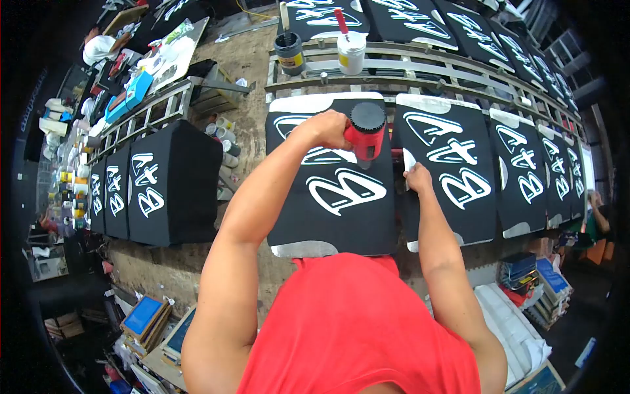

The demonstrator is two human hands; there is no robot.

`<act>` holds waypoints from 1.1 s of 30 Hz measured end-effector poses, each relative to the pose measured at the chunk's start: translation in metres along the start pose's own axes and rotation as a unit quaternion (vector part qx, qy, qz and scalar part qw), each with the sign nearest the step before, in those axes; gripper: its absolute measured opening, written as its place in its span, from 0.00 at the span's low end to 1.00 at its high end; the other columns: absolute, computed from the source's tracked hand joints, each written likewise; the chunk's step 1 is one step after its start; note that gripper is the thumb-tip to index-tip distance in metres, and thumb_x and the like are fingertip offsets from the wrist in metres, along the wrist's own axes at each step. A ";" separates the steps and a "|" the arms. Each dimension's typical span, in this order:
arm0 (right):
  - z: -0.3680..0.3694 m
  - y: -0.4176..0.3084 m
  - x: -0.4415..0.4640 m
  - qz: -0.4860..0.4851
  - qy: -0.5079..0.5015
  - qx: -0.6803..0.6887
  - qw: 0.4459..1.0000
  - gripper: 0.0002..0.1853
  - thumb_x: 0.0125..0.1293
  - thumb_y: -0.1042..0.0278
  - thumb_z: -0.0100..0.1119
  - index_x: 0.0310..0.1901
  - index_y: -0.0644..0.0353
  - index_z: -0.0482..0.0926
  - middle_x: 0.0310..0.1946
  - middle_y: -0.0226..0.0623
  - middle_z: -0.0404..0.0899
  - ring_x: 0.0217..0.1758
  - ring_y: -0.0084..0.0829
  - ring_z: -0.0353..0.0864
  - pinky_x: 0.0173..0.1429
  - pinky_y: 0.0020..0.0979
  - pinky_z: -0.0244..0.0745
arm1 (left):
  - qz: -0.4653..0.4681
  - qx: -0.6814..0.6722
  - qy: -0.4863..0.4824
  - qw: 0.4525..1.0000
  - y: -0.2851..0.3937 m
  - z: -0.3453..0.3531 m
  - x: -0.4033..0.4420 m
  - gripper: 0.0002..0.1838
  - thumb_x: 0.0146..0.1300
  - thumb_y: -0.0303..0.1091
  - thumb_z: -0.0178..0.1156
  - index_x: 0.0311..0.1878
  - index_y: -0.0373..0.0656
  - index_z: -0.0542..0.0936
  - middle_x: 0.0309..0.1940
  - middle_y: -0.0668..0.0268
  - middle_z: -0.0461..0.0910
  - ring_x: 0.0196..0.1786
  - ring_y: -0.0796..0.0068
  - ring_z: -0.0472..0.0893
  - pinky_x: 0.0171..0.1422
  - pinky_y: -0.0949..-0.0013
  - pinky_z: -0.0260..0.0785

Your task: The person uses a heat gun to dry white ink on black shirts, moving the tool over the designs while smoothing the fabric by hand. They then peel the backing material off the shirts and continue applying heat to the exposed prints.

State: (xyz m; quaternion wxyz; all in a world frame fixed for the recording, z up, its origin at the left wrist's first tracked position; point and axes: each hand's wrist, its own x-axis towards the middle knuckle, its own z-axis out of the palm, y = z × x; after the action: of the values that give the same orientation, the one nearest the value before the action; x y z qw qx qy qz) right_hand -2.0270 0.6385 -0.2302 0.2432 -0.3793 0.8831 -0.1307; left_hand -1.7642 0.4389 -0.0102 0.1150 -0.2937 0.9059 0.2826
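Observation:
My left hand (331,129) is closed round a red power tool with a round black cap (367,125), held over a black panel (328,230) printed with white lettering. The tool's lower end points down at the letters. To the right, my right hand (418,177) has its fingers closed on a small whitish piece (409,159) beside the gap between this panel and the neighbouring black panel (453,226). What that piece is cannot be made out. Both panels bear similar white letters and have pale patches at their ends.
A dark paint pot (289,56) and a white pot (352,54) stand on the metal rack (407,56) ahead. More lettered panels (522,157) continue to the right. Others (147,190) are at left, near several small jars. A person (597,220) is at far right.

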 end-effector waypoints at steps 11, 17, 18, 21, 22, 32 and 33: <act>-0.005 -0.004 -0.003 0.006 -0.019 0.002 1.000 0.19 0.60 0.57 0.72 0.44 0.63 0.80 0.46 0.54 0.86 0.56 0.55 0.83 0.60 0.49 0.76 | -0.031 0.029 0.023 0.999 -0.016 -0.005 0.003 0.21 0.50 0.47 0.72 0.43 0.42 0.88 0.35 0.51 0.88 0.42 0.52 0.88 0.52 0.55 0.80; -0.007 -0.007 -0.005 0.015 -0.025 0.006 1.000 0.18 0.60 0.59 0.73 0.44 0.64 0.82 0.46 0.52 0.86 0.56 0.52 0.84 0.61 0.47 0.76 | -0.050 0.048 0.014 0.997 -0.036 -0.014 -0.025 0.19 0.49 0.46 0.71 0.41 0.44 0.89 0.34 0.53 0.88 0.41 0.52 0.88 0.51 0.55 0.80; -0.008 -0.008 -0.006 0.013 -0.024 0.005 1.000 0.18 0.60 0.59 0.73 0.44 0.64 0.82 0.46 0.52 0.86 0.56 0.52 0.84 0.61 0.47 0.76 | -0.056 0.050 0.014 0.997 -0.039 -0.016 -0.029 0.20 0.50 0.46 0.72 0.42 0.43 0.89 0.35 0.52 0.88 0.42 0.51 0.88 0.52 0.55 0.80; -0.008 -0.010 -0.004 0.009 -0.022 0.005 1.000 0.18 0.61 0.59 0.73 0.43 0.64 0.81 0.46 0.52 0.86 0.56 0.52 0.84 0.60 0.47 0.76 | -0.058 0.044 0.020 0.997 -0.058 -0.017 -0.045 0.20 0.52 0.46 0.72 0.43 0.42 0.88 0.37 0.50 0.88 0.44 0.50 0.87 0.52 0.54 0.79; -0.006 -0.008 -0.002 0.008 -0.025 0.001 1.000 0.18 0.60 0.59 0.73 0.43 0.64 0.81 0.46 0.52 0.86 0.56 0.52 0.84 0.60 0.47 0.77 | -0.069 0.049 0.037 0.996 -0.062 -0.018 -0.051 0.20 0.52 0.45 0.71 0.43 0.41 0.88 0.37 0.49 0.88 0.44 0.49 0.87 0.52 0.54 0.79; -0.003 -0.003 0.000 0.002 -0.020 -0.015 1.000 0.18 0.60 0.58 0.72 0.43 0.64 0.82 0.46 0.53 0.86 0.56 0.53 0.84 0.61 0.47 0.77 | -0.177 0.166 0.062 0.968 -0.096 -0.017 -0.132 0.19 0.46 0.43 0.69 0.40 0.42 0.88 0.41 0.48 0.88 0.48 0.46 0.87 0.55 0.50 0.81; -0.002 -0.002 0.001 0.000 -0.017 -0.019 1.000 0.18 0.60 0.58 0.72 0.43 0.64 0.82 0.46 0.54 0.86 0.56 0.53 0.84 0.61 0.48 0.77 | -0.169 0.160 0.052 0.971 -0.093 -0.015 -0.141 0.20 0.46 0.43 0.68 0.40 0.41 0.88 0.41 0.47 0.87 0.48 0.46 0.86 0.55 0.50 0.81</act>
State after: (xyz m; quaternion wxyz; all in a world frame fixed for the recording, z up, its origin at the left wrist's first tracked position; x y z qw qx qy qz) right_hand -2.0274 0.6363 -0.2284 0.2511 -0.3859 0.8811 -0.1078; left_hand -1.5967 0.4337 0.0137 0.1597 -0.4345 0.8813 0.0946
